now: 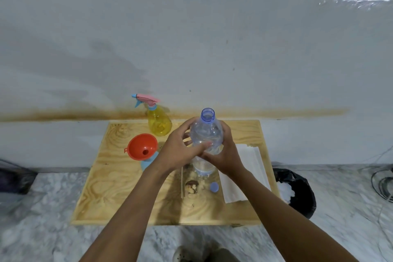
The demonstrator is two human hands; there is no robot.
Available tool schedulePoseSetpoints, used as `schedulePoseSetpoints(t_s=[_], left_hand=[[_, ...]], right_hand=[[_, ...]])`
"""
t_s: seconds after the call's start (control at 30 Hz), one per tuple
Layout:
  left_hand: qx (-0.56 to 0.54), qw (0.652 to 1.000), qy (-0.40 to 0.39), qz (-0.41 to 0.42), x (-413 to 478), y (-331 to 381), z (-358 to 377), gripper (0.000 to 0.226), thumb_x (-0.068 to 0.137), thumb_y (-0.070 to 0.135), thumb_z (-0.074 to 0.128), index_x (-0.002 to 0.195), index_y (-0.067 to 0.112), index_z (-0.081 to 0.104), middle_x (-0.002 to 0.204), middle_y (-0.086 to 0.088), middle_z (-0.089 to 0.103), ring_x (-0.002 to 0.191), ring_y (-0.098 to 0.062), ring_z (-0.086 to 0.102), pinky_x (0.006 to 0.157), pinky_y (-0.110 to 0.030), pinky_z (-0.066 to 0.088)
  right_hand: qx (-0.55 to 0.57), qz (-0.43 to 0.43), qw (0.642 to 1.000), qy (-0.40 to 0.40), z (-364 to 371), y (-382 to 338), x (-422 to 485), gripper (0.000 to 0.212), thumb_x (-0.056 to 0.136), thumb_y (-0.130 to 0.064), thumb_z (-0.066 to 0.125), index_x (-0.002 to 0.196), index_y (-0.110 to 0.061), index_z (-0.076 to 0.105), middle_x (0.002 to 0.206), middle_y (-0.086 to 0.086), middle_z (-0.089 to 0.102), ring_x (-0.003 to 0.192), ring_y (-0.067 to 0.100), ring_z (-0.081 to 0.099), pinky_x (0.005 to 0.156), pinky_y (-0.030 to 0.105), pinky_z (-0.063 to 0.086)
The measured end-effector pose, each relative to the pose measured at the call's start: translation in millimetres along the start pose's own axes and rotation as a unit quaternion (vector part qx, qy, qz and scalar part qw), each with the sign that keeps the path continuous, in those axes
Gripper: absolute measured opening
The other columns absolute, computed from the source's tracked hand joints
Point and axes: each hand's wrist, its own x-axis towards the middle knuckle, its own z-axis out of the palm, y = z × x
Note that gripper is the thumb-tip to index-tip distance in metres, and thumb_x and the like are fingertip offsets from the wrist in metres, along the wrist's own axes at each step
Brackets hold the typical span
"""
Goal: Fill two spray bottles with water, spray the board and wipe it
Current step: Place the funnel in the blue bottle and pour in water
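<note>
Over the middle of the wooden board (110,187), both of your hands are wrapped around a clear plastic water bottle (206,134). Your left hand (180,149) holds its near side with the fingers spread across the front, and your right hand (225,153) grips it from the right and behind. The bottle stands upright with its neck open, and its blue cap (214,187) lies on the board just beside the folded white paper towel (244,174).

To your left on the board an orange funnel (143,146) sits in the mouth of a blue spray bottle (148,162), most of which is hidden beneath it. Behind it, near the wall, the yellow spray bottle (159,122) stands with its pink and blue trigger head (145,100) fitted; how full it is cannot be told. A black-lined bin (297,191) sits on the floor to the right of the board.

The step in hand looks like pouring into the funnel. Carry the bottle across with a firm hold, bring its mouth above the bowl before you tilt, and tip slowly so the narrow spout keeps up with the flow. Free your left hand to steady the funnel if you can, since the blue bottle beneath is probably light and could tip. Keep the stream off the rim so the board stays dry for now.
</note>
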Motion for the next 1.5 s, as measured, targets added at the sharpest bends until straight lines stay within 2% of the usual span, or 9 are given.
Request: schedulePoseSetpoints(t_s=[0.2,0.33,0.5,0.63,0.8,0.93,1.13,1.27,1.5], left_hand=[[-0.025,0.999,0.025,-0.008,-1,3,3,0.061,0.078,0.021,0.085,0.131,0.032,0.058,0.123,0.011,0.066,0.114,-0.009,0.063,0.099,-0.044,0.055],[-0.031,0.998,0.047,-0.010,-2,7,6,0.059,0.078,0.019,0.085,0.130,0.030,0.060,0.120,0.014,0.068,0.110,-0.005,0.065,0.095,-0.041,0.057],[-0.022,0.998,0.065,0.000,-3,17,2,0.054,0.078,0.023,0.085,0.125,0.035,0.063,0.116,0.016,0.070,0.109,-0.009,0.066,0.086,-0.035,0.059],[-0.022,0.996,0.076,0.031,-5,35,-3,0.049,0.071,0.039,0.084,0.116,0.042,0.065,0.114,0.013,0.071,0.105,-0.012,0.069,0.087,-0.047,0.059],[-0.054,0.996,0.055,0.041,-11,48,-21,0.045,0.075,0.037,0.081,0.118,0.041,0.066,0.117,0.010,0.072,0.109,-0.012,0.069,0.093,-0.043,0.057],[-0.098,0.994,0.044,0.027,-21,40,-50,0.050,0.081,0.029,0.075,0.128,0.025,0.060,0.123,0.000,0.070,0.107,-0.003,0.067,0.092,-0.023,0.053],[0.062,0.945,0.302,-0.111,-35,-47,-115,0.048,0.091,0.044,0.067,0.133,0.023,0.060,0.124,0.002,0.064,0.111,-0.020,0.064,0.087,-0.026,0.048],[0.060,0.939,0.279,-0.194,-40,-88,-124,0.052,0.097,0.044,0.058,0.140,0.016,0.054,0.138,-0.009,0.055,0.127,-0.023,0.053,0.099,-0.034,0.042],[0.026,0.950,0.261,-0.168,-42,-104,-123,0.035,0.098,0.035,0.059,0.127,0.017,0.065,0.114,-0.002,0.063,0.101,-0.014,0.057,0.082,-0.026,0.041]], right_hand=[[-0.005,-0.031,0.999,-0.019,4,8,12,0.098,0.061,-0.013,0.095,0.140,-0.018,0.038,0.130,-0.042,0.044,0.117,-0.008,0.054,0.091,0.013,0.048],[0.008,-0.040,0.999,-0.011,7,12,19,0.092,0.059,-0.004,0.094,0.136,-0.008,0.043,0.126,-0.022,0.053,0.112,-0.008,0.058,0.089,0.011,0.048],[0.018,-0.057,0.998,-0.029,3,6,28,0.087,0.060,-0.003,0.091,0.135,-0.006,0.045,0.124,-0.022,0.058,0.112,0.000,0.062,0.092,0.018,0.050],[0.048,-0.057,0.996,-0.042,-1,-11,39,0.094,0.062,-0.018,0.088,0.141,-0.003,0.040,0.128,-0.019,0.060,0.115,0.012,0.065,0.094,0.033,0.055],[0.113,-0.041,0.990,-0.067,-3,-32,48,0.087,0.063,0.006,0.083,0.138,-0.003,0.040,0.125,-0.007,0.065,0.113,0.023,0.067,0.092,0.039,0.056],[0.151,-0.018,0.986,-0.070,-3,-49,46,0.088,0.062,-0.019,0.086,0.138,-0.005,0.045,0.123,0.003,0.066,0.113,0.027,0.066,0.089,0.034,0.057],[0.122,0.006,0.987,-0.107,0,-64,36,0.086,0.058,-0.032,0.083,0.135,-0.016,0.048,0.111,-0.017,0.070,0.102,0.008,0.070,0.077,0.018,0.054],[0.092,0.027,0.983,-0.158,8,-66,27,0.090,0.058,-0.034,0.087,0.139,-0.025,0.049,0.122,-0.004,0.067,0.110,0.015,0.068,0.081,0.022,0.055],[0.059,0.061,0.976,-0.199,21,-59,12,0.084,0.060,-0.038,0.087,0.136,-0.036,0.051,0.122,-0.006,0.069,0.111,0.016,0.068,0.090,0.032,0.056]])
